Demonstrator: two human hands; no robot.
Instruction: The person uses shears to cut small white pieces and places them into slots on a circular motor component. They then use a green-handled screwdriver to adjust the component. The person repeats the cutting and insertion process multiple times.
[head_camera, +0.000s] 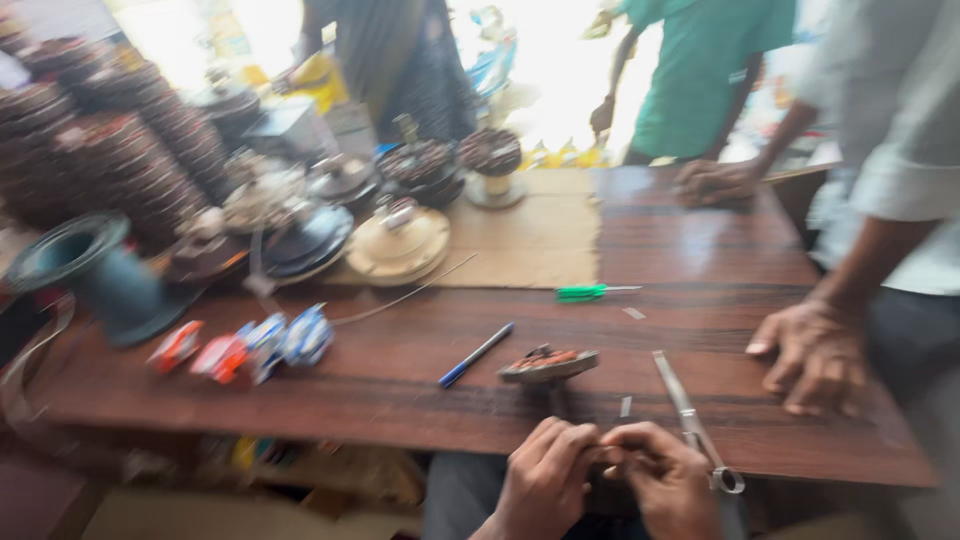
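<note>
Left hand (545, 485), right hand (665, 480) pinched together; held thing blurred, grip contents unclear.

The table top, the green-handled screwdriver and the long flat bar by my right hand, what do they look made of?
Table top: dark wood or wood-look laminate, glossy, with grain stripes and window glare. Screwdriver: green handle, probably plastic, with a thin pale shaft, likely metal. Flat bar: grey and shiny, apparently metal; blur leaves it uncertain.

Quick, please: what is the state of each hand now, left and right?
Left hand: fingers curled shut, pinching something small; what it is cannot be told.
Right hand: fingers curled too, meeting the left; contents cannot be told.
</note>
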